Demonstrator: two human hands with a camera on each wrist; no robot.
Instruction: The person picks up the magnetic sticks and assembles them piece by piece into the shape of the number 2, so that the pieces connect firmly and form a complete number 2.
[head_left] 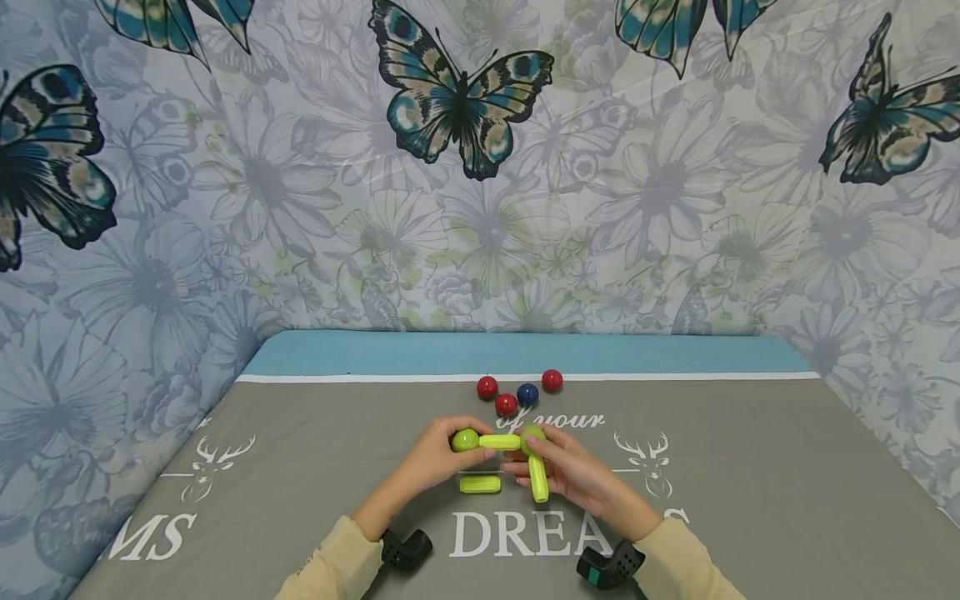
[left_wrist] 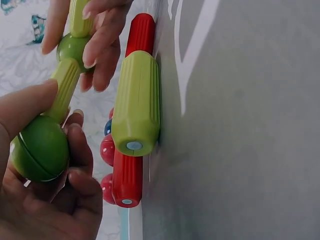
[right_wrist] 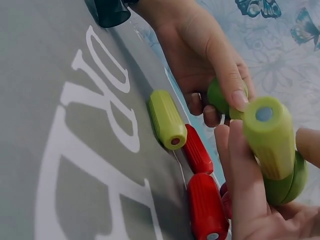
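Both hands hold one joined piece above the table, made of green balls and yellow-green magnetic rods. My left hand (head_left: 437,457) grips the left green ball (left_wrist: 41,149), its thumb lying along the horizontal rod (head_left: 499,442). At that rod's other end sits a second green ball (head_left: 533,432), held by the fingers of my right hand (head_left: 583,471). From this ball another rod (right_wrist: 270,142) points toward me, its round metal end showing in the right wrist view. A loose yellow-green rod (head_left: 480,484) lies on the table below the hands.
Beyond the hands lie three red balls (head_left: 506,405) and a blue ball (head_left: 527,394). Two red rods lie near the loose yellow-green one, a nearer red rod (right_wrist: 207,206) and another red rod (right_wrist: 198,150). A grey printed cloth (head_left: 337,467) covers the table.
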